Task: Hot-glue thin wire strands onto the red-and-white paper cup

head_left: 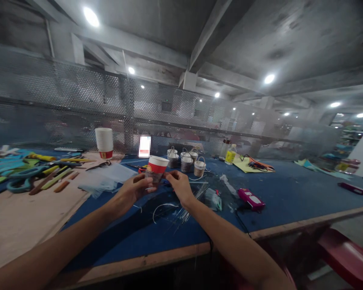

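Red-and-white paper cup (pixel 156 166), held above a blue tabletop (pixel 169 237): gripped low by the left hand (pixel 135 188), met at right by the right hand (pixel 180 187), impossible to tell if gripping. Likely weighs little, dents easily; best held gently near the base. Beyond cup, rightward: small handled buckets (pixel 186 164).

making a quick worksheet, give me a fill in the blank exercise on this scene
The left hand holds a paper cup with a ____ band under its white rim.
The tabletop directly under the paper cup is ____.
In the picture, the tall cup stack stands to the ____ of the paper cup.

Missing words: red; blue; left.
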Tool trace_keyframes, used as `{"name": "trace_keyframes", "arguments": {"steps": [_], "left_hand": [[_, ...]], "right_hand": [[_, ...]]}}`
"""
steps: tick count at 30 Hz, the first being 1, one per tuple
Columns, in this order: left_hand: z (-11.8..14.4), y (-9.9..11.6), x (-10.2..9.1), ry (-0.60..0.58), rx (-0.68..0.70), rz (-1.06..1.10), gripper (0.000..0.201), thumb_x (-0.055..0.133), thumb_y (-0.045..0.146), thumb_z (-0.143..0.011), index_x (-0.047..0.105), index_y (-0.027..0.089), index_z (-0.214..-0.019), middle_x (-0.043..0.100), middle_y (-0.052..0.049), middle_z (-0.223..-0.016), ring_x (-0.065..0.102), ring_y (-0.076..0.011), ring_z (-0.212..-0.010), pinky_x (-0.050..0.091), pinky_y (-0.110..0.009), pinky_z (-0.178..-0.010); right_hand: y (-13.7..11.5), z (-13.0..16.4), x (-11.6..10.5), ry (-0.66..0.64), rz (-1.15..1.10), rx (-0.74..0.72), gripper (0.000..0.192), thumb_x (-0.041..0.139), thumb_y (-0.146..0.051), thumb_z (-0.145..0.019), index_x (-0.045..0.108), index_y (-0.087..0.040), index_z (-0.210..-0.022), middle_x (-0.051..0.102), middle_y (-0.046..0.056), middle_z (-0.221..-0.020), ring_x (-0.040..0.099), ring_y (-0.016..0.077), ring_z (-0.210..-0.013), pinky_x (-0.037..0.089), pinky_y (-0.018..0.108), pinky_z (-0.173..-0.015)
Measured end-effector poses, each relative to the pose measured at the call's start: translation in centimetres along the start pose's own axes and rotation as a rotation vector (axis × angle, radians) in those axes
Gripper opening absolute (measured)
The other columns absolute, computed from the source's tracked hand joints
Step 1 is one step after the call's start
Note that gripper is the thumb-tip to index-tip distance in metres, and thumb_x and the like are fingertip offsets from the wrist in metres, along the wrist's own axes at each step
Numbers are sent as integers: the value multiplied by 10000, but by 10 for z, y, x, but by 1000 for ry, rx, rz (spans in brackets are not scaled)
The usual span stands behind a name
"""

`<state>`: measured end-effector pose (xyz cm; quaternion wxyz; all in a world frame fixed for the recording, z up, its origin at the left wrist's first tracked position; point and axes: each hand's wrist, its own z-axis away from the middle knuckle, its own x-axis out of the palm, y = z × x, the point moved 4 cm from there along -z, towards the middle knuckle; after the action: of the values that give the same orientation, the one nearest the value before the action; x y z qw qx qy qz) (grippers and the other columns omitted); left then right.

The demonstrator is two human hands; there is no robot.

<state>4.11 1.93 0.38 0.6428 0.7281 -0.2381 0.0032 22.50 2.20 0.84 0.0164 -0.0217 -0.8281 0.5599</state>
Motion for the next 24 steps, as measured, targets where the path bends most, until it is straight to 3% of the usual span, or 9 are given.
{"name": "trace_keyframes", "arguments": {"steps": [5, 9, 24], "left_hand": [[0, -3, 0, 93, 2, -107, 357, 925, 329, -716, 839, 186, -1031, 812, -137, -1165, 742, -290, -1119, 611, -335, -933], [-1, -4, -2, 137, 15, -48, 326, 934, 278, -705, 823, 184, -996, 816, -116, -1141, 753, -252, -1081, 620, -294, -896], [3, 2, 4, 80, -55, 137, 246, 870, 164, -762, 769, 129, -984, 799, -86, -888, 743, -152, -730, 643, -272, -817]], "right_hand": [[2, 0, 5, -45, 34, -57, 323, 722, -477, -798, 732, -154, -808, 702, 28, -764, 591, 171, -734, 464, 275, -700], [2, 0, 6, -65, 72, -89, 354, 710, -507, -819, 738, -154, -825, 708, 29, -782, 607, 178, -758, 469, 281, -734], [-13, 4, -2, -27, 158, -131, 342, 670, -509, -870, 745, -176, -836, 661, 4, -741, 552, 161, -708, 447, 266, -681]]}}
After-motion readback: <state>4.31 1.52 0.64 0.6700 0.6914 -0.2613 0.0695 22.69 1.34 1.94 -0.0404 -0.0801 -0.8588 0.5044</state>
